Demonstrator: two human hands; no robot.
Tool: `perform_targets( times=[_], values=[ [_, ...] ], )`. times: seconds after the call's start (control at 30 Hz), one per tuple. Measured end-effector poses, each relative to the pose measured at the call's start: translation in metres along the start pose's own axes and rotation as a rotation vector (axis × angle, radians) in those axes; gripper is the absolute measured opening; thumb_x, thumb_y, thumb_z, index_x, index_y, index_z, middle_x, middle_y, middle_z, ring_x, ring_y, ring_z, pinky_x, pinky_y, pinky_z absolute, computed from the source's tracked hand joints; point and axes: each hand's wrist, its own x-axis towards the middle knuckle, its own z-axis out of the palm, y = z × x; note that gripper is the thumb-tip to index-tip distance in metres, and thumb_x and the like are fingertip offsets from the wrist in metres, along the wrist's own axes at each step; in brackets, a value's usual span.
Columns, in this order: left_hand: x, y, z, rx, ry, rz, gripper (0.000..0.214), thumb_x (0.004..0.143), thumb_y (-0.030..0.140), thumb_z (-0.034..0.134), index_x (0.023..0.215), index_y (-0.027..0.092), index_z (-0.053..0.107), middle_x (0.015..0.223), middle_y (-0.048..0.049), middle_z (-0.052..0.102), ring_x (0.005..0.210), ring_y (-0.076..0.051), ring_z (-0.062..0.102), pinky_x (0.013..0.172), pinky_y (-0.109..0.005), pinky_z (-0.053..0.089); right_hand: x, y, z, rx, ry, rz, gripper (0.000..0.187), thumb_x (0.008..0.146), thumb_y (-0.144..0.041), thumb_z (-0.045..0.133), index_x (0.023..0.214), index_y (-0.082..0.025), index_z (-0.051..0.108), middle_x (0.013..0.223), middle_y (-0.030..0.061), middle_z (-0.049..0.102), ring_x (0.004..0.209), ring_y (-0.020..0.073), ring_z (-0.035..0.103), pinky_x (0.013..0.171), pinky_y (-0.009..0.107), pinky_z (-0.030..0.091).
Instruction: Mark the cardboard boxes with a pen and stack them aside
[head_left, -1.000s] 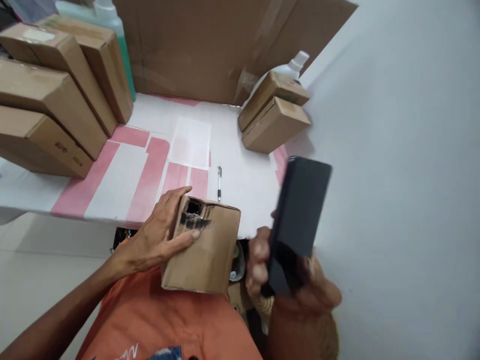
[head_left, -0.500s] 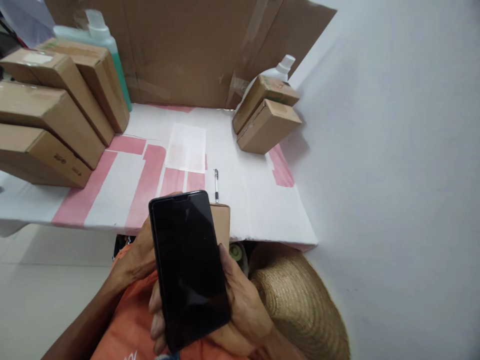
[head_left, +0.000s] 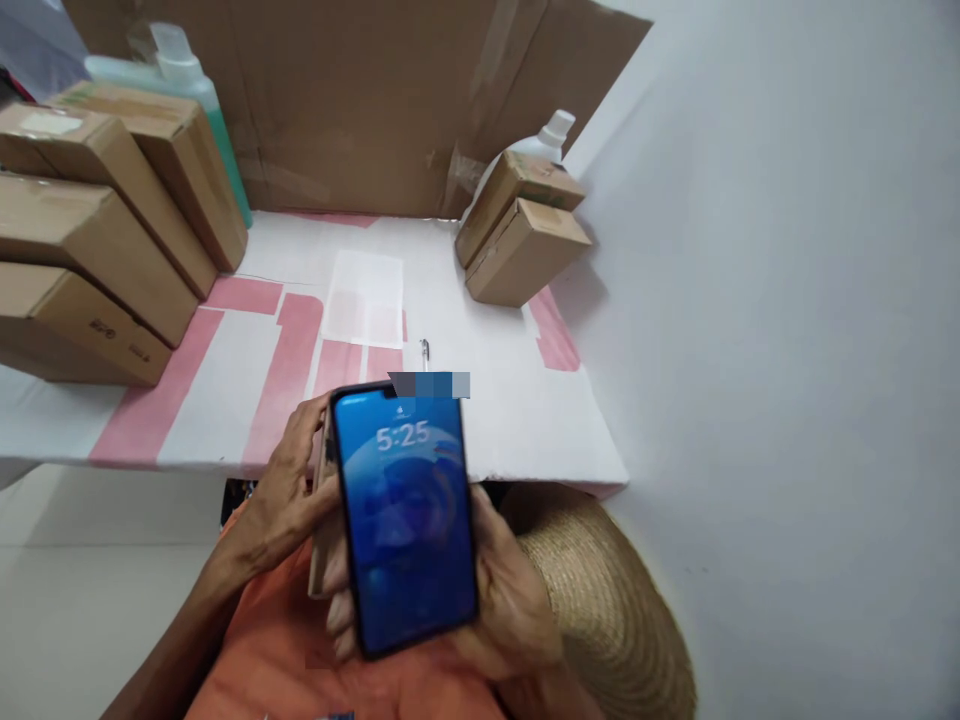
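Note:
My right hand (head_left: 517, 590) is wrapped round a smartphone (head_left: 409, 520), its fingers showing past the left edge and its thumb along the right. The phone is upright, with a lit blue lock screen reading 5:25. My left hand (head_left: 289, 480) grips the left edge of a flat brown cardboard-like item (head_left: 320, 560), mostly hidden behind the phone; I cannot tell whether it is a thin box or a notebook. Just beyond the phone's top lies a pen (head_left: 425, 352) on the table, partly covered from view.
Several cardboard boxes (head_left: 90, 240) and a bottle of green liquid (head_left: 217, 130) stand at the left. Two smaller boxes (head_left: 529, 250) and a white bottle (head_left: 551, 135) are by the right wall. A white sheet (head_left: 365, 295) lies mid-table. A straw hat (head_left: 607, 600) sits below the table edge.
The phone's screen has gone from black to lit. The phone has shifted slightly right, and the brown item behind it now shows at the left, in my left hand.

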Motion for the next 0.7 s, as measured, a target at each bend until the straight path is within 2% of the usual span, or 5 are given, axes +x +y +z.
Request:
perform_targets(
  times=[0.17,0.3,0.43,0.53,0.7],
  values=[
    [-0.001,-0.007,0.001,-0.157,-0.04,-0.037,0.075,0.096,0.064,0.064,0.159,0.029,0.045,0.164,-0.0138,0.05,0.151,-0.039,0.051,0.125,-0.06,0.045,-0.011,-0.046,-0.021,-0.113,0.114,-0.365,0.072,0.09,-0.084,0.063,0.109,-0.018,0.084,0.106,0.0142,0.086,0.092,0.0305,0.083,0.082,0.045,0.069],
    [-0.002,-0.006,0.003,-0.183,-0.005,-0.041,0.072,0.096,0.065,0.061,0.158,0.03,0.047,0.162,-0.0125,0.053,0.15,-0.04,0.05,0.129,-0.065,0.038,0.01,-0.081,-0.073,-0.283,0.482,-0.725,0.058,0.093,-0.075,0.066,0.117,-0.023,0.078,0.105,0.0082,0.085,0.093,0.0277,0.082,0.075,0.04,0.068],
    [-0.002,-0.003,0.006,-0.17,0.037,-0.033,0.071,0.097,0.067,0.058,0.158,0.032,0.048,0.161,-0.0116,0.054,0.151,-0.042,0.049,0.129,-0.066,0.036,0.054,-0.089,-0.14,-0.46,0.83,-0.702,0.05,0.087,-0.071,0.07,0.095,-0.022,0.073,0.085,0.0015,0.08,0.081,0.0198,0.074,0.078,0.031,0.062],
    [-0.003,-0.002,0.007,-0.174,0.036,-0.061,0.07,0.097,0.067,0.058,0.157,0.033,0.048,0.162,-0.0106,0.053,0.151,-0.041,0.049,0.128,-0.063,0.039,0.082,-0.082,-0.172,-0.573,0.878,-0.617,0.051,0.083,-0.071,0.072,0.076,-0.021,0.065,0.066,0.0003,0.069,0.068,0.0191,0.063,0.066,0.031,0.053],
    [-0.001,-0.003,0.003,-0.167,0.008,-0.076,0.07,0.096,0.068,0.058,0.157,0.035,0.047,0.159,-0.0085,0.055,0.147,-0.04,0.053,0.124,-0.06,0.044,0.099,-0.071,-0.197,-0.707,0.937,-0.581,0.05,0.084,-0.067,0.07,0.064,-0.025,0.051,0.055,-0.0042,0.053,0.066,0.0168,0.049,0.062,0.03,0.04]
  ],
)
